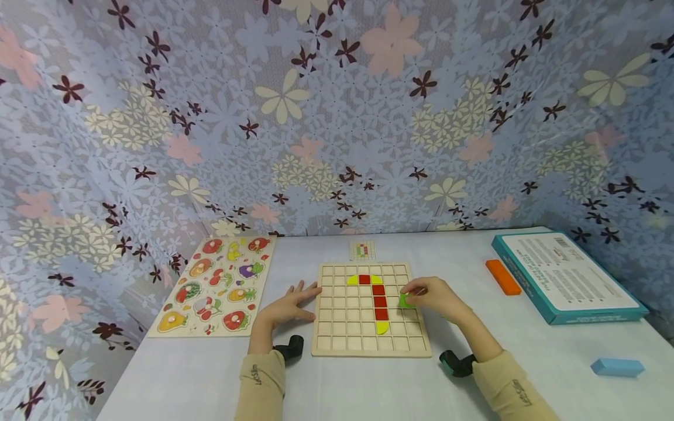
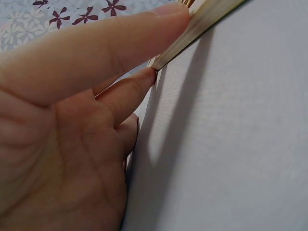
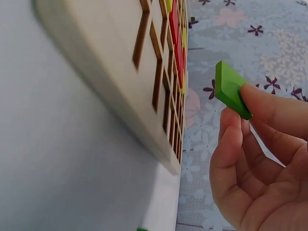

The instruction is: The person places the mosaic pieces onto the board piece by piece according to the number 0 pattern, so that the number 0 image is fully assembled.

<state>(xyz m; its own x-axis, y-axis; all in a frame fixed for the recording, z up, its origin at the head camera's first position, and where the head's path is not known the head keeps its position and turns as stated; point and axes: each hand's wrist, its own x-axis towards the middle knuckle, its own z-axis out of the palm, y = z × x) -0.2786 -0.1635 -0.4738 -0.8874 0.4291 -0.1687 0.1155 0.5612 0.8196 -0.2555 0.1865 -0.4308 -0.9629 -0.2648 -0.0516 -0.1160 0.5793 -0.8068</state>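
A wooden grid board (image 1: 337, 329) lies on the table in front of me. Set in its cells are several red square tiles (image 1: 380, 302) and three yellow rounded tiles (image 1: 382, 327), forming a hooked line. Between thumb and fingers, my right hand (image 1: 436, 298) pinches a green tile (image 3: 230, 86), raised above the board's right side. My left hand (image 1: 284, 309) rests at the board's left edge with fingers spread; in the left wrist view the thumb (image 2: 120, 41) touches the board's side. Just behind the board lies a small pattern card (image 1: 362, 251).
A fruit puzzle board (image 1: 216, 283) lies at the left. On the right are a teal box (image 1: 568, 278), an orange block (image 1: 502, 277) beside it, and a light blue block (image 1: 617, 367) nearer the front. Flowered cloth (image 1: 337, 117) hangs behind the table.
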